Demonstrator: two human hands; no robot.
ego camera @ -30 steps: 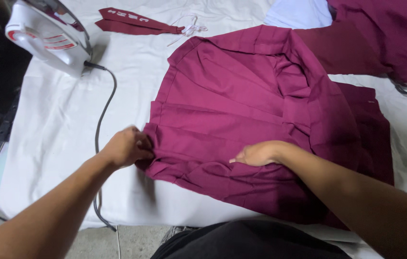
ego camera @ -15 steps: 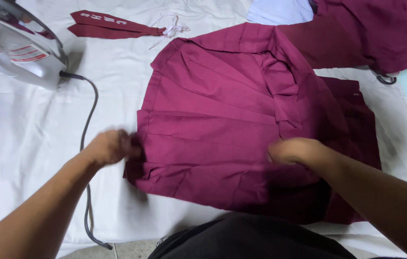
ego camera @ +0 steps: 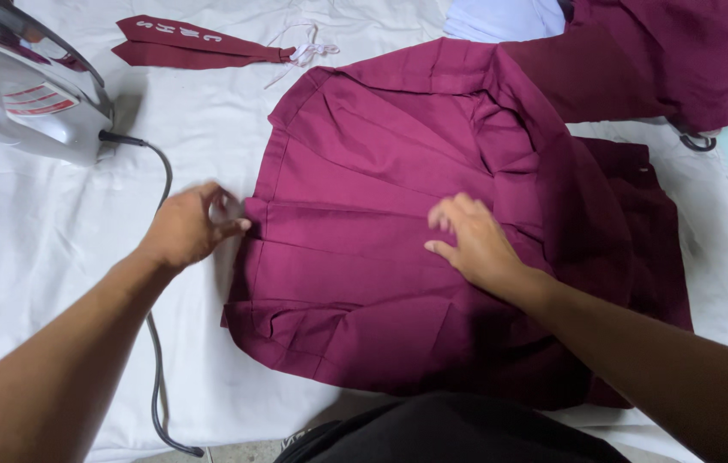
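The maroon pleated garment lies spread on the white-covered worktop, centre of view. The left hand pinches the garment's left edge, fingers pressed together on the fabric. The right hand rests flat on the pleats, fingers spread. An iron stands at upper left, its grey cord trailing down beside the left arm. A maroon tie lies above.

Maroon pleated skirt lies flat on white cloth, hem edge left, pleats creased.
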